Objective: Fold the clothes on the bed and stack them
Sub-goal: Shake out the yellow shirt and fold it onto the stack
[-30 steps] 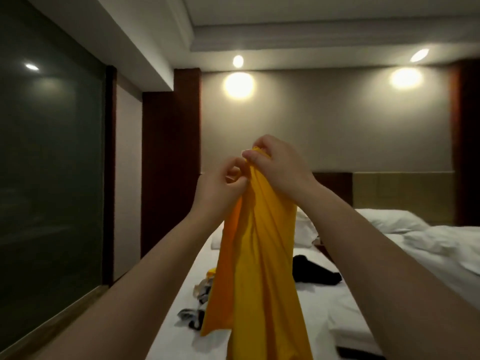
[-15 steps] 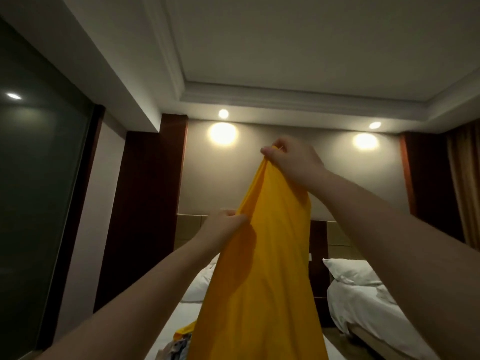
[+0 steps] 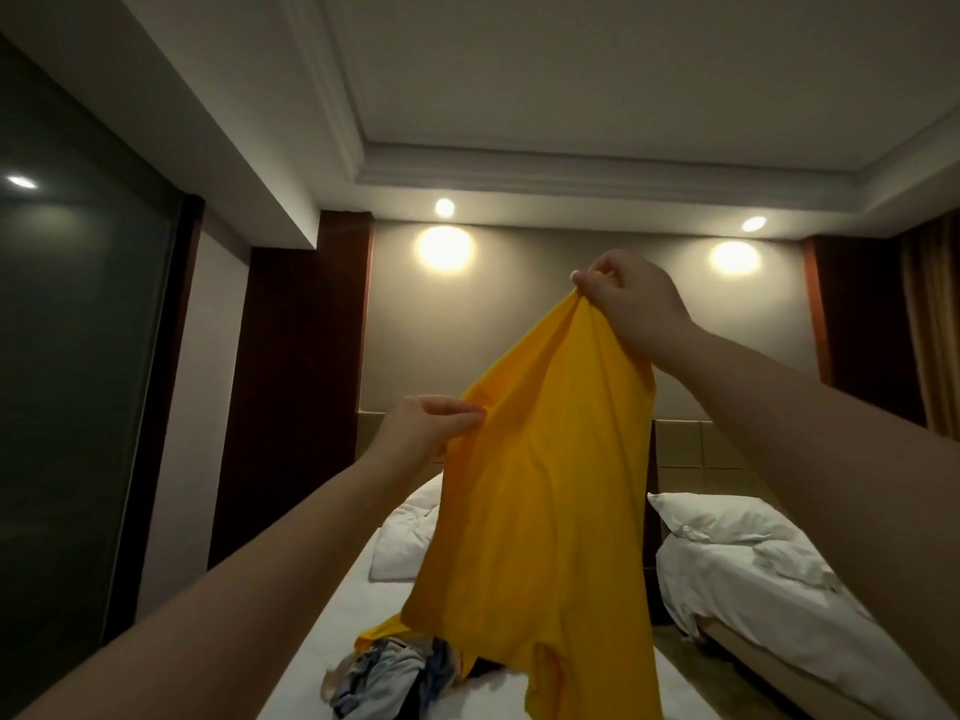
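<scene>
Yellow garment hangs above the bed, pinched at its top by fingers of the right hand and, lower to their left, by those of the left hand. Better to run the left fingers out to the matching corner, then pull it taut.

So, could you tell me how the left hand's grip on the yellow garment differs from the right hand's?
The right hand pinches the yellow garment at its top corner, raised high; the left hand pinches its side edge, lower down. Both hold it above the bed.
</scene>
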Demonstrator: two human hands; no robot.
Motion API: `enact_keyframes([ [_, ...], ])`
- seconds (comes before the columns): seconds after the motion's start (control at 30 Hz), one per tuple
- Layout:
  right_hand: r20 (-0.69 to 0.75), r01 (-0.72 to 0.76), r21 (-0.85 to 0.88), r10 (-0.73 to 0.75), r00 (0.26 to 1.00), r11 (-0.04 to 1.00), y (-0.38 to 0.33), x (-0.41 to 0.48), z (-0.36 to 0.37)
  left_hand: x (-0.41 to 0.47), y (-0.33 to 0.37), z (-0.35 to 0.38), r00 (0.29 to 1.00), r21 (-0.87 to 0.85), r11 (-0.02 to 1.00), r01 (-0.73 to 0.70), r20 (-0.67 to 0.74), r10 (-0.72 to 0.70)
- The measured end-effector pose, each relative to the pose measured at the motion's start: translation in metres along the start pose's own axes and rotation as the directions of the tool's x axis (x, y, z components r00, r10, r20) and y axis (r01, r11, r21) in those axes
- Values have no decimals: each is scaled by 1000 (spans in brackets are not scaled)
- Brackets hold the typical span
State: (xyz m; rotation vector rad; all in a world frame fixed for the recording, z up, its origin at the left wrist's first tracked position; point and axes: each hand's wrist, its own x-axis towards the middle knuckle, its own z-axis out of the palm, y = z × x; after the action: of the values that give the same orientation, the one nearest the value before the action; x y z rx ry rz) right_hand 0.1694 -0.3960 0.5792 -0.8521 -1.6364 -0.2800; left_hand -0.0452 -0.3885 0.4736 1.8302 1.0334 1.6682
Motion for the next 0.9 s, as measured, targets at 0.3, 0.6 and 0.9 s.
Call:
enact_keyframes([
  [0.3, -18, -20, -52, 19, 1000, 998, -1, 0, 21, -32, -9, 40, 996, 153, 987, -52, 76, 41],
  [0.6, 45, 7, -141, -1, 999, 990, -2, -1, 39, -34, -29, 78, 990, 298, 955, -6, -134, 48],
  [0.9, 82, -41, 8, 41, 996, 999, 9, -1, 47, -40, -48, 46, 983, 234, 971, -50, -158, 89],
])
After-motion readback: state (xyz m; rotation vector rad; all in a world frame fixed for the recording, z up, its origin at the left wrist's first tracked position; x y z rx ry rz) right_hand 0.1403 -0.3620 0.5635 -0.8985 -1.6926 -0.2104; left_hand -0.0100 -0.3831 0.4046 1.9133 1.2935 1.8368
